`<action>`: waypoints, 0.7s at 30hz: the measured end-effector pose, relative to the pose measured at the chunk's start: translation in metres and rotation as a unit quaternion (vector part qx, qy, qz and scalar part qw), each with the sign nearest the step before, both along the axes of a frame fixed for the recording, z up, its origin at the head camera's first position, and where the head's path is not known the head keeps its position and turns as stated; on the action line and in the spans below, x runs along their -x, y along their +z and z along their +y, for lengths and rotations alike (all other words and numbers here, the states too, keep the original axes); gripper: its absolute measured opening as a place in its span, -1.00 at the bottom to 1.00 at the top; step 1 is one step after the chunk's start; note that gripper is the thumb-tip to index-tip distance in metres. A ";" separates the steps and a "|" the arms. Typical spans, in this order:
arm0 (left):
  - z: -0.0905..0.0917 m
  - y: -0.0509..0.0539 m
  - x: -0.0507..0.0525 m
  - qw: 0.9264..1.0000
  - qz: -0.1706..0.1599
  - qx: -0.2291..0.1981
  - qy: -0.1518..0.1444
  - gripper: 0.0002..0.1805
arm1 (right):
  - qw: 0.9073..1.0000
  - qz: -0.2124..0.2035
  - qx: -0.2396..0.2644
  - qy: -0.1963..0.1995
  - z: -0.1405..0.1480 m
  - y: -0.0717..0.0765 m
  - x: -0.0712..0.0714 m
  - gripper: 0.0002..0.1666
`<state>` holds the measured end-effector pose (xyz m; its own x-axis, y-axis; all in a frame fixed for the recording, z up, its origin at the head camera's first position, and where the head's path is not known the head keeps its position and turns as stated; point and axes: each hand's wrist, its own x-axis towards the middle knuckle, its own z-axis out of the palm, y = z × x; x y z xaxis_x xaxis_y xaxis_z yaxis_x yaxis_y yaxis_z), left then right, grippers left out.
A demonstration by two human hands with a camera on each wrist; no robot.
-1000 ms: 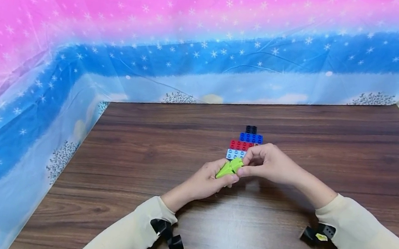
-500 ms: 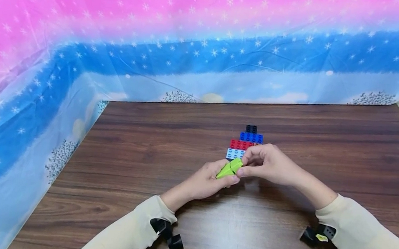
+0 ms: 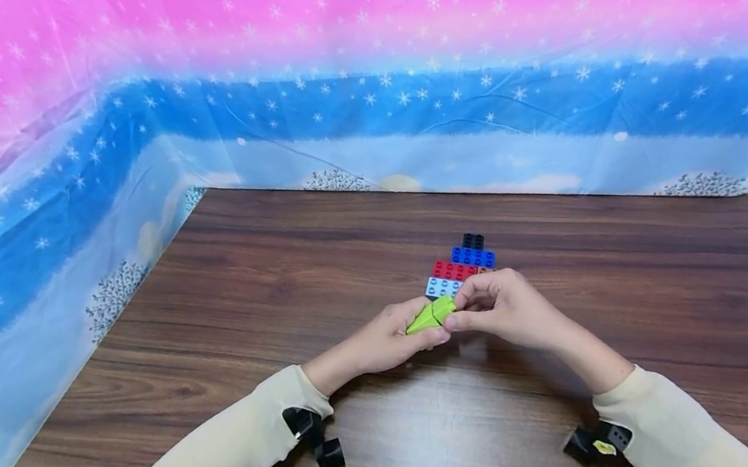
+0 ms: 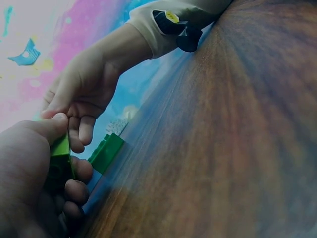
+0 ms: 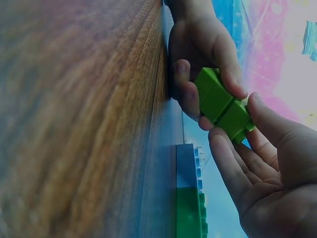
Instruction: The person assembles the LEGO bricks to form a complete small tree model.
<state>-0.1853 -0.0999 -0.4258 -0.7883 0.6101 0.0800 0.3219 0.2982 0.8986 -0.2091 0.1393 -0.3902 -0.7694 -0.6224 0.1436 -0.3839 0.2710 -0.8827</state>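
My left hand (image 3: 393, 335) grips a sloped lime-green toy brick (image 3: 422, 323) between thumb and fingers, above the table. Against its thicker end sits a smaller lime-green brick (image 3: 444, 305), pinched by the thumb and fingers of my right hand (image 3: 508, 306). A thin dark seam runs between the two bricks in the right wrist view, where studs (image 5: 249, 128) show on the smaller one's outer end. I cannot tell whether they are fully pressed together. In the left wrist view, my left hand covers much of the sloped brick (image 4: 60, 163).
Behind the hands, a flat row of bricks lies on the wooden table (image 3: 257, 274): light blue (image 3: 441, 287), red (image 3: 453, 270), orange (image 3: 484, 271), blue (image 3: 472, 257) and black (image 3: 473, 241). A green brick (image 4: 107, 152) shows in the left wrist view. Patterned cloth (image 3: 360, 119) borders the table.
Both hands stay almost in the same place on the lime-green bricks. The seam between the two bricks looks slightly narrower than one second ago. The row of bricks has not moved.
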 end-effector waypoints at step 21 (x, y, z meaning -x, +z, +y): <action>-0.001 0.000 0.000 1.000 -0.024 -0.012 0.006 -0.77 | 0.999 0.000 0.016 -0.029 -0.004 0.000 -0.004 -0.91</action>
